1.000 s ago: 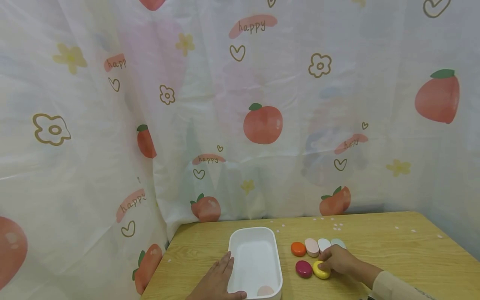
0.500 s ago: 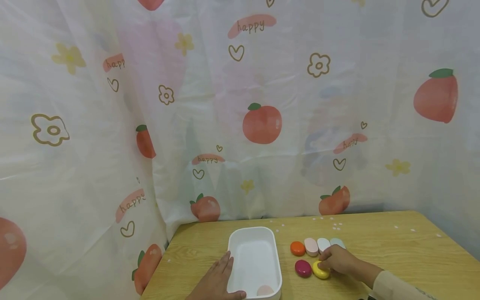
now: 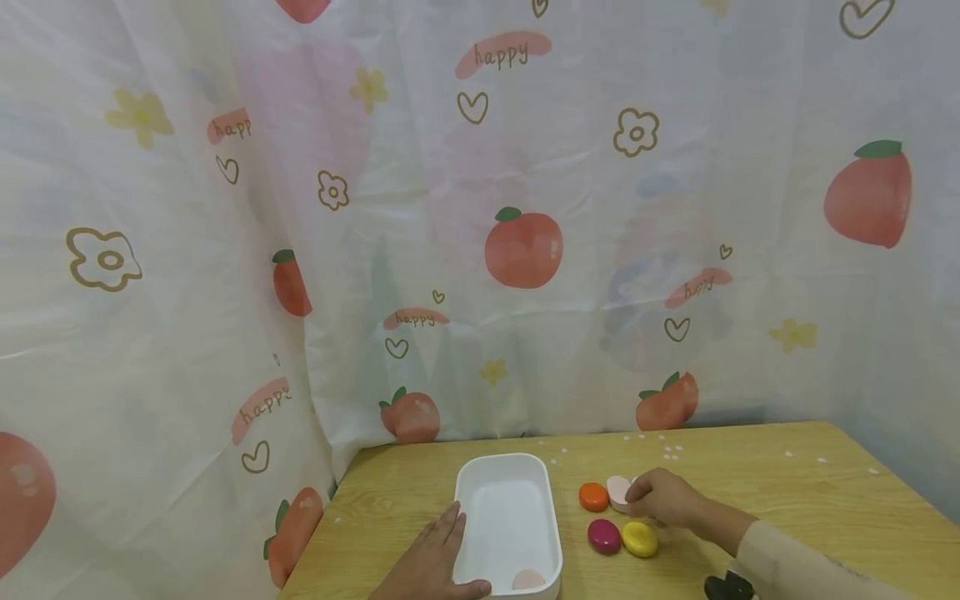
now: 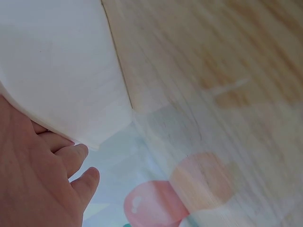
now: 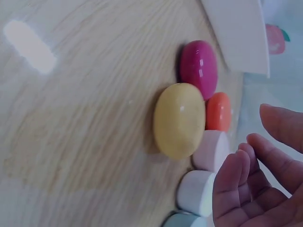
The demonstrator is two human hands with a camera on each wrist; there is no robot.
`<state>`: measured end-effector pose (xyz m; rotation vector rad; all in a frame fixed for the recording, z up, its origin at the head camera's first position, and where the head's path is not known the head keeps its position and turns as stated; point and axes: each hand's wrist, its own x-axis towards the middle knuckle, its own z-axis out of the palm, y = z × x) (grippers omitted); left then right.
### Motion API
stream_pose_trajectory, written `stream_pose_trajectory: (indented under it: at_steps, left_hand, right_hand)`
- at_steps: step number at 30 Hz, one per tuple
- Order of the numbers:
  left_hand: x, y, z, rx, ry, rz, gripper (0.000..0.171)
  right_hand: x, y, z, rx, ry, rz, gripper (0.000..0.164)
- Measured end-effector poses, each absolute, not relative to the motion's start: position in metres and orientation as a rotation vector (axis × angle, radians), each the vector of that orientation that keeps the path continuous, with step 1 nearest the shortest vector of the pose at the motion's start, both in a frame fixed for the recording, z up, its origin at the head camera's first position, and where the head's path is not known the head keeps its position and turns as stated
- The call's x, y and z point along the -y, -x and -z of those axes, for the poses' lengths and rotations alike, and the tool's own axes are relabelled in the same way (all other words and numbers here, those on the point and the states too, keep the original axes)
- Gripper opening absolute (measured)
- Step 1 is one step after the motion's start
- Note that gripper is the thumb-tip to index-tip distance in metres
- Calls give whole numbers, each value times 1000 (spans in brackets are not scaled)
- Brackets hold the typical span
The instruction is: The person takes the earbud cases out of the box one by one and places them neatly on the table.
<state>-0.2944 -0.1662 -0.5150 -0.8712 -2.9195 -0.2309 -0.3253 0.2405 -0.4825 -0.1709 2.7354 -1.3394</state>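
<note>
My left hand (image 3: 429, 557) rests along the left wall of a white rectangular box (image 3: 557, 533), fingers extended and thumb at its near edge. A pale pink round shape (image 3: 528, 579) shows inside the box. My right hand (image 3: 671, 500) hovers over the far row of smooth oval pieces, thumb and fingers apart with nothing between them in the right wrist view. That row has an orange piece (image 3: 593, 497), a pale pink piece (image 3: 618, 493), a white piece (image 5: 194, 191) and a pale green piece (image 5: 182, 221). Nearer lie a magenta piece (image 3: 603, 536) and a yellow piece (image 3: 640, 539).
A wooden table (image 3: 397, 483) carries everything, with small white petal-like marks toward its back. Behind it hangs a white curtain (image 3: 465, 358) printed with fruit and flowers. Beside my right sleeve is a black object (image 3: 729, 586), partly cut off.
My right hand has left the yellow piece and moved up toward the pale pink and white pieces. The yellow piece stays beside the magenta one. My left hand stays on the box.
</note>
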Motion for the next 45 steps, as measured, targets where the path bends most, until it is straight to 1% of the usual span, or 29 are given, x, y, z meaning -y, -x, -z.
stream_pose_trajectory:
  at_steps: [3,5,11,17,27,35,45]
  left_hand:
    - [167,294,514,2921,868,236,106]
    - [167,294,514,2919,867,235,105]
    - [169,296,517,2920,870,249,106]
    - [170,298,519,2919,867,239,108]
    - [166,294,516,2910,865,251,107]
    - [167,296,520,2908,862,241,109]
    - [166,297,519,2928,841,239,109]
  right_hand:
    - [-233,327,474,-2708,170,1352,17]
    - [-228,327,469,-2694,219,1367,18]
    - [-209,323,453,-2638,427,1426,12]
    - [-184,322,444,-2645,458,1404,12]
    - [-148,327,441,-2564,563,1400,15]
    - [-121,328,443,-2555,616,1330,15]
    - [-101,321,451,-2440,674,1391,11]
